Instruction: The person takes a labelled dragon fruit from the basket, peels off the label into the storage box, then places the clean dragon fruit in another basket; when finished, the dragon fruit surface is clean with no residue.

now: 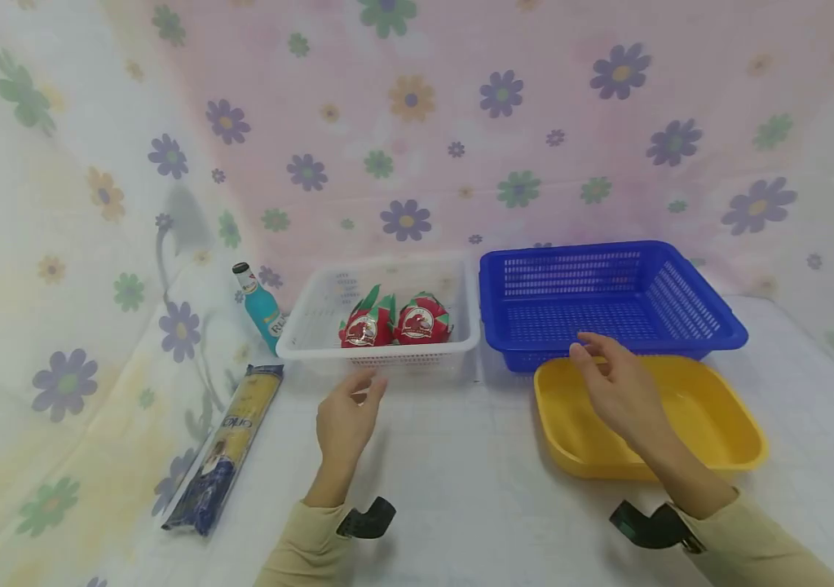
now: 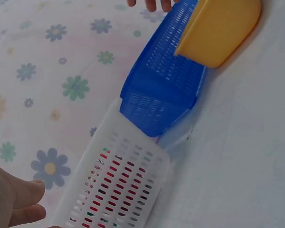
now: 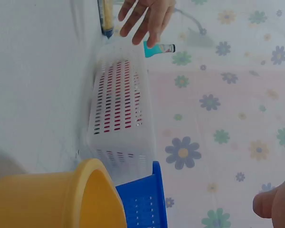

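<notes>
My left hand point(image 1: 346, 416) hovers in front of the white basket point(image 1: 380, 354), fingers loosely bent and nothing in them. Two red packages with green leaf-like tips, the left one point(image 1: 367, 323) and the right one point(image 1: 422, 319), lie side by side in that basket. Over the yellow basin point(image 1: 710, 416) hangs my right hand point(image 1: 620, 391), also holding nothing, its fingertips near the front rim of the blue basket point(image 1: 607, 314). In the left wrist view the white basket's slotted side point(image 2: 118, 180) shows red through its holes.
A bottle of turquoise drink point(image 1: 261, 306) stands left of the white basket. Nearer to me on the left lies a long pack of pasta point(image 1: 229, 448) in yellow and dark blue wrapping. A flowered cloth point(image 1: 446, 147) hangs behind the baskets.
</notes>
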Demonstrator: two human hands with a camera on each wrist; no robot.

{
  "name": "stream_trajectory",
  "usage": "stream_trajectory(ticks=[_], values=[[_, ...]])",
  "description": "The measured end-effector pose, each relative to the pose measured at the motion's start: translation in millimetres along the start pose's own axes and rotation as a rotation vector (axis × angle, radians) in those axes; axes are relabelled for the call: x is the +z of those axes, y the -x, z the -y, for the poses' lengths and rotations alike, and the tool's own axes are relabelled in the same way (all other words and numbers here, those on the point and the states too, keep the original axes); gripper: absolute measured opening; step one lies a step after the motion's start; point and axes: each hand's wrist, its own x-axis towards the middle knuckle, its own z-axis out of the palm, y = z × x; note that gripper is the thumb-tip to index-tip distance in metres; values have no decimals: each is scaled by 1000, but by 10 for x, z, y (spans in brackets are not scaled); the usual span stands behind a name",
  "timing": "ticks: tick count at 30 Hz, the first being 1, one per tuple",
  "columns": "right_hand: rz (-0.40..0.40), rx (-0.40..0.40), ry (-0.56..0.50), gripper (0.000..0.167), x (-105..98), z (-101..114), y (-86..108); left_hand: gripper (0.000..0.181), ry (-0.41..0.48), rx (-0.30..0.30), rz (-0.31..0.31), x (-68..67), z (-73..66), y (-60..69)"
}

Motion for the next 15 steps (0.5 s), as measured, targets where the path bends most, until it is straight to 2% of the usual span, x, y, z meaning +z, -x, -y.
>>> stream_trajectory(ticks=[2, 4, 8, 10, 12, 15], values=[[43, 24, -10, 64, -7, 19, 20, 30, 61, -48, 0, 4, 43, -29], [67, 36, -9, 63, -4, 34, 43, 31, 164, -127, 29, 23, 93, -74], [102, 41, -2, 56, 22, 29, 102, 48, 454, -337, 162, 65, 194, -216], [126, 45, -12, 53, 38, 18, 131, 57, 565, -426, 209, 74, 249, -292], [159, 62, -21, 52, 48, 8, 153, 60, 611, -479, 221, 72, 297, -356], [179, 78, -29, 53, 60, 3, 166, 60, 597, -492, 187, 64, 350, -435]])
